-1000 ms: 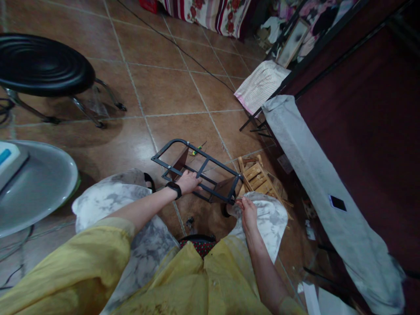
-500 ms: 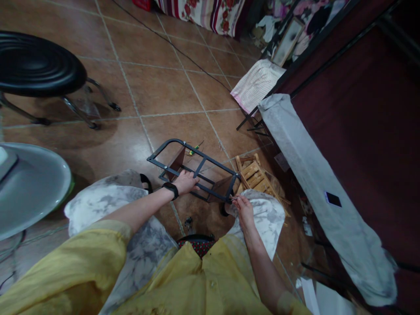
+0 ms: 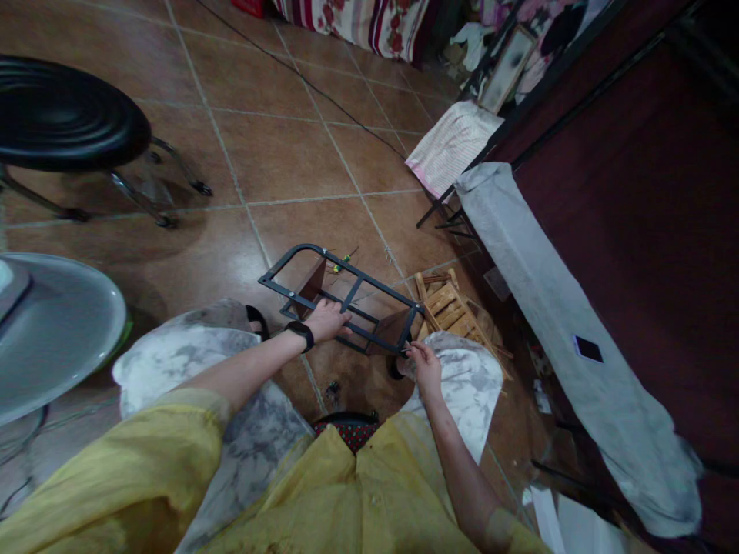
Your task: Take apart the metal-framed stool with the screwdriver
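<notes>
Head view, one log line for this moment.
left hand: holds black metal frame; right hand: at frame's corner, grip unclear; phone: on grey cloth

Floor (image 3: 282, 158): brown, tiled, pale-jointed, catching some light.
Cable (image 3: 295, 70): dark, trailing loosely across it.
Black stool (image 3: 72, 115): round-seated, metal-legged, standing on tiles.
Small tool (image 3: 342, 264): yellow-green, lying there.
Slatted wooden piece (image 3: 450, 308): over to one side.

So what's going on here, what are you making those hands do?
A person's left hand is holding a black metal frame with brown panels in it. The right hand is at the frame's right end, by the near corner; it seems to pinch something thin, too small to make out. A yellow-and-green tool, maybe a screwdriver, lies on the tiled floor just beyond the frame.
</notes>
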The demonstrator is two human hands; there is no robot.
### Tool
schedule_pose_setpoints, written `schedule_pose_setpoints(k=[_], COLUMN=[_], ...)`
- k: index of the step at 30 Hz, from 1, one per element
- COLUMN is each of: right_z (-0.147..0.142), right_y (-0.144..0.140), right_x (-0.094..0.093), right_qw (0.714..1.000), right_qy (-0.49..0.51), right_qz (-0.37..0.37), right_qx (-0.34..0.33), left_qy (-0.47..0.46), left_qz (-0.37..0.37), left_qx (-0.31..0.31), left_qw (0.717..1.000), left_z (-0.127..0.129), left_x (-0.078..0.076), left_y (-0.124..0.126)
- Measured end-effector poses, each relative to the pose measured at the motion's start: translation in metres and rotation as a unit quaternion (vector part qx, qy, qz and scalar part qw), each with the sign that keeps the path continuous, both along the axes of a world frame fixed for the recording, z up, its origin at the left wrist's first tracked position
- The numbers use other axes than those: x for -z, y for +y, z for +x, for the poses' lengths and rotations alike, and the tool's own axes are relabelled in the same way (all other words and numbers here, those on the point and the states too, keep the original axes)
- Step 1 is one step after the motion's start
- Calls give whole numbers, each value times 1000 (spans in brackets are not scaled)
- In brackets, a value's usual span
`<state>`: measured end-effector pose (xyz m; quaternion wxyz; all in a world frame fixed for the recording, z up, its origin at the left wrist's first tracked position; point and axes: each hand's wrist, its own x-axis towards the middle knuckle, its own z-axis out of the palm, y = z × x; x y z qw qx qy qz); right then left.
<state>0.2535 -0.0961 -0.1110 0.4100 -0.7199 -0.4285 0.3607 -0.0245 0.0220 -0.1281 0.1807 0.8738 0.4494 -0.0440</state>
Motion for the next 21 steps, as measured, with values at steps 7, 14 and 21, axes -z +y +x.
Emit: schedule_pose_setpoints(k=[7,14,21], right_z=[0,0,-2], right_y=[-5,-8,-8], right_x=[2,4,4], right_qw=[977,964,949], right_qy=[-169,-221,-262], right_qz=[31,45,52], right_qx=[-125,-142,-169], left_qy=[-16,-8,-1], left_qz=[10,4,13], left_qx=[-7,-2,1], left_qw=[1000,1000,1000], left_z=[-1,0,1], left_x=[7,6,4], left_y=[-1,0,-1])
